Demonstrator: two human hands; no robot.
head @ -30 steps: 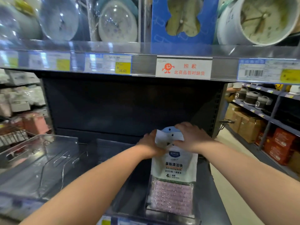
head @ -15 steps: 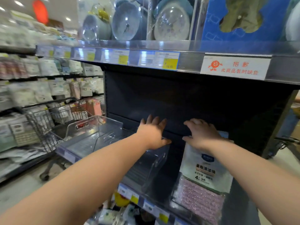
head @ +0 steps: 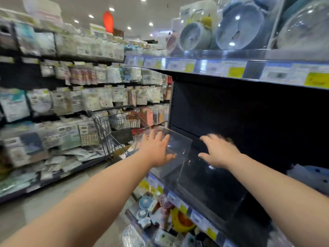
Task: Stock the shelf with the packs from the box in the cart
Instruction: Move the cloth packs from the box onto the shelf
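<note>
My left hand (head: 156,148) and my right hand (head: 218,150) are both out in front of the dark shelf (head: 204,177), fingers spread and holding nothing. Between them stand clear plastic dividers (head: 178,147) on the shelf. The left hand is at the dividers' left side; I cannot tell if it touches them. The right hand is blurred. One white and blue pack (head: 309,175) shows at the far right edge of the shelf. A wire shopping cart (head: 115,127) stands in the aisle to the left; a dark shape sits in it and no box is clearly visible.
Alarm clocks (head: 238,27) fill the shelf above, with price tags (head: 235,70) along its edge. Small fans and toys (head: 160,211) lie on the shelf below. Across the aisle, racks of hanging packs (head: 62,97) line the left side.
The view has swung left. Both hands let go of the pack, which stays on the shelf at the right, and moved left toward the clear dividers.
</note>
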